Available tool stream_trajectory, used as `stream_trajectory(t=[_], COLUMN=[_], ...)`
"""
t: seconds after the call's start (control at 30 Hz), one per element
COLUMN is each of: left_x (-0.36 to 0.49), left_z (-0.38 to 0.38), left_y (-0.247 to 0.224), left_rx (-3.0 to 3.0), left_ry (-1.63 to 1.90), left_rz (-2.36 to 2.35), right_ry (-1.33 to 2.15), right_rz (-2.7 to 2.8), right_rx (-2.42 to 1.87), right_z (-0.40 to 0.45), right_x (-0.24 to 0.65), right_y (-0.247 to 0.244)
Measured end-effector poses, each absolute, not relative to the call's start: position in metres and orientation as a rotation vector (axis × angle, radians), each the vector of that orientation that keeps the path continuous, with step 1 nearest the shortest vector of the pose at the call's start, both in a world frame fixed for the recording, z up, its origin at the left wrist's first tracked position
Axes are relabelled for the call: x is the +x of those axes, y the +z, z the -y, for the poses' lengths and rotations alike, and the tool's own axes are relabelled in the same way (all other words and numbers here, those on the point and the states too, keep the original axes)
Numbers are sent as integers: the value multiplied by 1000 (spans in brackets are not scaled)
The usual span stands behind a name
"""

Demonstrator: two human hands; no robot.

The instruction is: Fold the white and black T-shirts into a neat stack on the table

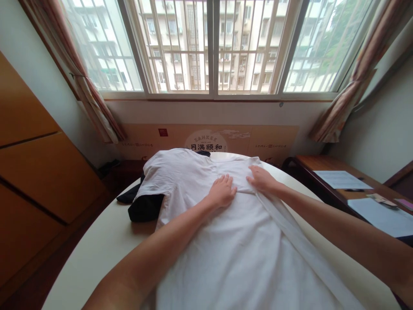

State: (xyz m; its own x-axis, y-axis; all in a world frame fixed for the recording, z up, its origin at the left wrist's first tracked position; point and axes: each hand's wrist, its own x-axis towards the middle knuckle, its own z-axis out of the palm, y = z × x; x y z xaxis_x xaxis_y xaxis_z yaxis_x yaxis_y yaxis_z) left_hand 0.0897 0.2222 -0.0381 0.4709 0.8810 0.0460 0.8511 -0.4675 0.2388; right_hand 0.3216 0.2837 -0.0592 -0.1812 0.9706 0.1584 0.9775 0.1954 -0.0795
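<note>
A white shirt (226,241) lies spread over a round white table (84,258), its sleeve at the upper left and its right side folded inward. My left hand (223,190) rests palm down on the upper middle of the shirt, fingers extended. At the shirt's upper right edge is my right hand (260,178), its fingers apart and touching the cloth near the fold. Black cloth (145,208) shows from beneath the sleeve on the left.
To the right stands a wooden desk (303,162) with papers (342,179) and a pen. A printed cardboard panel (271,133) leans below the barred window. Orange-brown cabinets (48,176) are at the left, and curtains hang on both sides.
</note>
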Motion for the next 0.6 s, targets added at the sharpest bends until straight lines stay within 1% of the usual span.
stream_trajectory(t=[0.1,0.27,0.37,0.47,0.53,0.6], left_x=[88,87,87,97,113,134], left_z=[-221,-222,-215,-191,-158,-114], left_y=[-37,-31,-28,-19,-10,-1], left_rx=[2478,2464,2477,2618,2811,3004], left_ry=[176,132,199,359,447,447], left_rz=[-1563,-1610,-1679,-1681,-1406,-865], right_ry=[127,215,223,193,173,162], right_rz=[2295,2272,2258,2224,2216,2221], right_rx=[-1989,-2037,-2034,-2024,-2025,-2023], right_z=[-261,-243,-238,-236,-237,-237], right_x=[327,341,346,347,346,346], right_y=[-73,-70,-67,-71,-74,-75])
